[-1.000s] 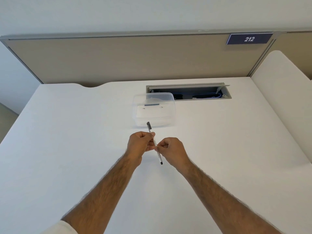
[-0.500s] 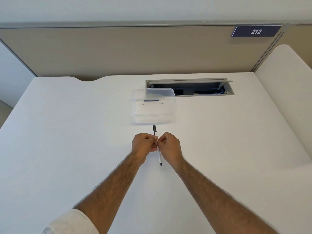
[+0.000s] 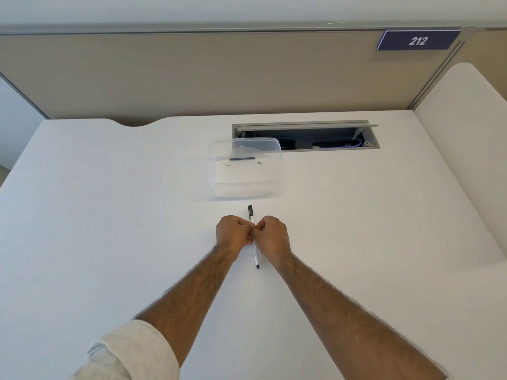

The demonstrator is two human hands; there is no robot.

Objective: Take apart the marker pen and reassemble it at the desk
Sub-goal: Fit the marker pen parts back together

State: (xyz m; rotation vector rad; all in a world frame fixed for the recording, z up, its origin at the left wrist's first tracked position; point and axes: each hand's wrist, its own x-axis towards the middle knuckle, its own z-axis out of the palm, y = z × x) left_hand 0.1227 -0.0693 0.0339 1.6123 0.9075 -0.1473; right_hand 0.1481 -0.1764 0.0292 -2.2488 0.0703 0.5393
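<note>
1. Although both hands grip it, the slim white marker pen with a black cap (image 3: 257, 256) looks whole, so I judge all dismantling and reassembly remains.
2. The left hand (image 3: 233, 233) and right hand (image 3: 272, 236) pinch its middle above the white desk (image 3: 109, 215), cap pointing away, near a clear plastic container (image 3: 245, 167).

Bright even light, soft shadows, wide-angle distortion

Left sleeve (image 3: 131, 349): white, crinkled fabric, rolled up near the elbow.
Left forearm (image 3: 189, 292): bare and hairy.
Right forearm (image 3: 343, 305): bare and hairy too.
Hands: no rings or watch showing.
</note>
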